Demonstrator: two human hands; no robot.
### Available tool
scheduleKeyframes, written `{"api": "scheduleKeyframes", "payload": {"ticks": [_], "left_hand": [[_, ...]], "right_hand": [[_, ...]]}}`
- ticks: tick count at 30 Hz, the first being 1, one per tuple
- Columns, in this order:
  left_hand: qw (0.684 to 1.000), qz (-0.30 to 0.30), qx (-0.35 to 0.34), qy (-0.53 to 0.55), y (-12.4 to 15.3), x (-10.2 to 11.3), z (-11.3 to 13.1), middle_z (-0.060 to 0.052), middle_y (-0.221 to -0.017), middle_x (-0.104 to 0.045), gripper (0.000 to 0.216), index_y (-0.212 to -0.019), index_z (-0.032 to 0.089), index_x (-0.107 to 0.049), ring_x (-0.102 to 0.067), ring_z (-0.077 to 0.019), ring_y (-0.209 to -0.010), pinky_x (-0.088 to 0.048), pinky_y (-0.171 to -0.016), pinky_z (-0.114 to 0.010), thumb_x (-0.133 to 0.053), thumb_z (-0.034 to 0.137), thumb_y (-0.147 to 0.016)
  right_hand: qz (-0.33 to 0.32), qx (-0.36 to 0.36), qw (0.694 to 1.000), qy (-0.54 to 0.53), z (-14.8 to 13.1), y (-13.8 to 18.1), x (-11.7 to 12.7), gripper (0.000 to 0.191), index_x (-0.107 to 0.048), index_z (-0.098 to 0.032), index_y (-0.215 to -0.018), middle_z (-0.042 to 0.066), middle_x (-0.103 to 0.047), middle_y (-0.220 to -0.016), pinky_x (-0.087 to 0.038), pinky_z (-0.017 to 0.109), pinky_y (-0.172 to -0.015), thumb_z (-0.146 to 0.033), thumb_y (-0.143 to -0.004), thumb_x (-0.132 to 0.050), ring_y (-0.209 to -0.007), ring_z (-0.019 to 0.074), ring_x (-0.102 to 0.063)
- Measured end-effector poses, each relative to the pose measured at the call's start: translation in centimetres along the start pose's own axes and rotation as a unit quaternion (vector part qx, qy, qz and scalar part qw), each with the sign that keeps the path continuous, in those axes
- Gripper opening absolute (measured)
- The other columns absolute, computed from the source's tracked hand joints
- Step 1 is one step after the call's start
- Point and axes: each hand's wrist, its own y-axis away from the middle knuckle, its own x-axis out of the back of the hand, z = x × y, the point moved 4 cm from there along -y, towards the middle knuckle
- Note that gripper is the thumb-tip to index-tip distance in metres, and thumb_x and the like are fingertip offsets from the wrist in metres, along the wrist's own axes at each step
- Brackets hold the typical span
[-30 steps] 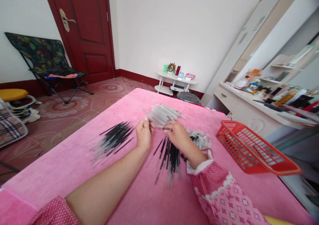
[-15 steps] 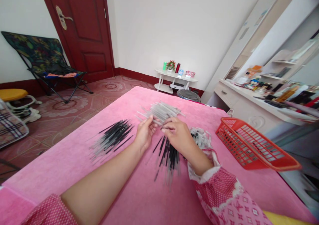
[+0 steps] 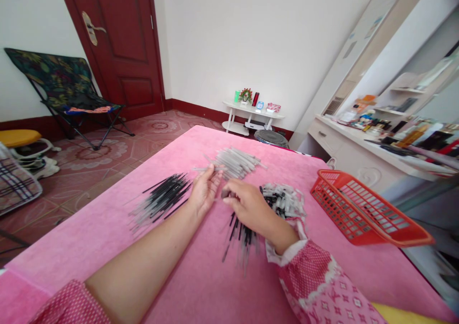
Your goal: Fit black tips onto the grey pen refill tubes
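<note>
The pink-covered bench (image 3: 201,286) carries everything inspected. A red basket (image 3: 390,242) stands at its right edge, presumably to keep the middle free. A pale bundle (image 3: 240,163) lies toward the far edge, a dark bundle (image 3: 165,197) toward the left, likely parted by colour; loose short pieces (image 3: 287,200) lie beyond the right wrist. The left hand (image 3: 206,190) pinches a clear stick (image 3: 201,168) beside the pale bundle. The right hand's (image 3: 244,202) fingers curl; their grip is unclear.
</note>
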Motion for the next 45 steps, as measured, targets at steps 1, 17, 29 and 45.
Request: {"api": "scheduleKeyframes", "payload": {"ticks": [1, 17, 29, 45], "left_hand": [[1.0, -0.003, 0.003, 0.004, 0.1, -0.1, -0.1, -0.006, -0.069, -0.068, 0.016, -0.069, 0.01, -0.062, -0.064, -0.0084, -0.063, -0.055, -0.063, -0.015, -0.054, 0.01, -0.082], [0.989, 0.04, 0.109, 0.091, 1.2, -1.0, -0.8, -0.006, -0.064, -0.065, 0.022, -0.074, 0.007, -0.06, -0.063, -0.0075, -0.056, -0.053, -0.054, -0.012, -0.043, 0.009, -0.088], [0.988, 0.028, 0.134, 0.078, 1.7, -1.0, -1.3, -0.005, -0.065, -0.067, 0.019, -0.075, 0.007, -0.061, -0.066, -0.0092, -0.059, -0.054, -0.054, -0.013, -0.046, 0.005, -0.086], [0.988, 0.028, 0.128, 0.076, 1.3, -0.3, -1.7, -0.005, -0.066, -0.069, 0.02, -0.072, 0.008, -0.061, -0.067, -0.0099, -0.061, -0.055, -0.06, -0.014, -0.047, 0.002, -0.084]], "right_hand": [[0.067, -0.012, 0.997, -0.04, 0.0, -0.2, 1.1, 0.01, -0.056, -0.018, -0.086, 0.002, -0.058, -0.084, -0.042, 0.025, -0.072, -0.012, -0.079, -0.052, -0.079, 0.0134, -0.054], [0.389, -0.012, 0.899, -0.199, 0.1, 1.0, 5.5, 0.007, -0.056, -0.018, -0.089, 0.001, -0.058, -0.081, -0.053, 0.026, -0.063, -0.02, -0.082, -0.056, -0.069, 0.0117, -0.061], [0.361, -0.033, 0.902, -0.233, 1.0, 0.6, 5.2, 0.008, -0.059, -0.018, -0.086, 0.002, -0.062, -0.082, -0.054, 0.029, -0.069, -0.022, -0.079, -0.059, -0.072, 0.0132, -0.063], [0.353, -0.067, 0.903, -0.236, 2.7, 0.5, 6.4, 0.006, -0.065, -0.018, -0.078, 0.001, -0.066, -0.075, -0.052, 0.026, -0.061, -0.02, -0.072, -0.066, -0.067, 0.013, -0.061]]}}
